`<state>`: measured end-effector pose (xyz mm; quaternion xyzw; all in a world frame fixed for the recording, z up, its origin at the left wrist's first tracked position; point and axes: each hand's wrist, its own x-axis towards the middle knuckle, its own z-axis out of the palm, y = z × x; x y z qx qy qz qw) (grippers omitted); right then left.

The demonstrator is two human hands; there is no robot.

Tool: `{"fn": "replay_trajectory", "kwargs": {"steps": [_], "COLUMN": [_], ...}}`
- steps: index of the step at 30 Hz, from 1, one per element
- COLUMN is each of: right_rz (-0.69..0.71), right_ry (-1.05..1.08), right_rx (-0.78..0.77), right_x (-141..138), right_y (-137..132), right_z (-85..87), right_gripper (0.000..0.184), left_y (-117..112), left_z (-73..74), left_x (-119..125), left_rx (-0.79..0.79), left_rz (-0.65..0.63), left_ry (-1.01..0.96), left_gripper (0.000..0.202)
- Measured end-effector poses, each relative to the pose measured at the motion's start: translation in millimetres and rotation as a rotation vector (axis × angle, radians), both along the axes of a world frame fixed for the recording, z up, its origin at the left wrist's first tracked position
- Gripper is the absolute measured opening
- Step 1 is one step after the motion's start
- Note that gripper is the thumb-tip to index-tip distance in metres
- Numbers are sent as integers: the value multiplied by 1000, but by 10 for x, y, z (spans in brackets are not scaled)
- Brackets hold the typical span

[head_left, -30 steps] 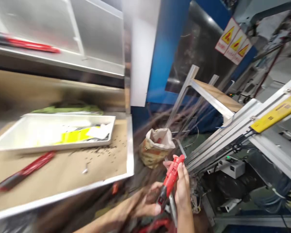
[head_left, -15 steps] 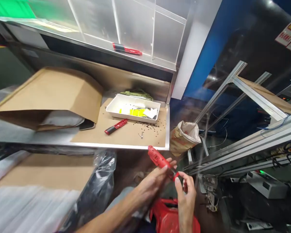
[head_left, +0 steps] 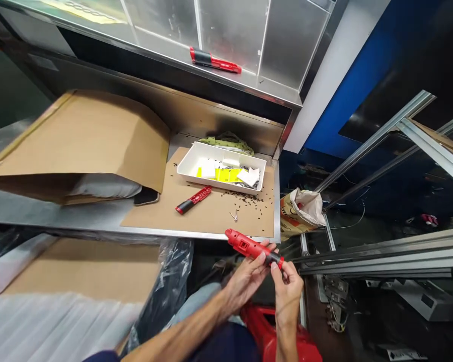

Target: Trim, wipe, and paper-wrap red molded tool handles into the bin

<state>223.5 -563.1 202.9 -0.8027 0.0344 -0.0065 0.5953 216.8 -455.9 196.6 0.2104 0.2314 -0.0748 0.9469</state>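
Note:
My left hand [head_left: 245, 281] wraps the red body of a red-and-black handheld tool [head_left: 249, 247], which lies nearly level just below the front edge of the steel bench. My right hand [head_left: 287, 286] pinches the tool's black end between thumb and fingers. Two similar red-and-black tools lie farther off: one [head_left: 194, 199] on the cardboard sheet [head_left: 211, 216] and one [head_left: 215, 63] on the upper steel shelf [head_left: 166, 58]. Both are out of reach of my fingers. A white plastic tray [head_left: 221, 168] holds yellow and white papers and small dark parts.
Small black screws lie scattered on the cardboard near the tray. A folded cardboard sheet [head_left: 86, 146] stands at left, above a black plastic bag [head_left: 169, 286]. A red plastic container [head_left: 275, 332] sits below my hands. A paper sack [head_left: 302, 211] and aluminium frame rails [head_left: 381, 256] are at right.
The view has swung from tilted to nearly level, bringing the bench fully into sight. The tool has turned from upright to nearly level, and my right hand has moved to its black end.

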Motion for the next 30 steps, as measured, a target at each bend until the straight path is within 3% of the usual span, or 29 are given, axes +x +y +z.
{"fn": "replay_trajectory", "kwargs": {"steps": [4,15,24,30], "right_rz": [5,4,61,72], "right_ry": [27,65,92,90], "right_rx": [90,138,164,206], "right_x": [247,774,979,1059], "right_y": [259,778,1074,1262], "right_z": [-48,-145,-170,-177], "right_gripper": [42,36,42,45], "left_y": [230,788,1082,1230], "left_z": [-42,-117,-152,-199], "left_x": [218,707,845,883], "left_rx": [-27,-89,-107,-13], "left_rz": [-17,14,95,100], "left_ry": [8,17,11,-44], "left_gripper": [59,58,57,55]}}
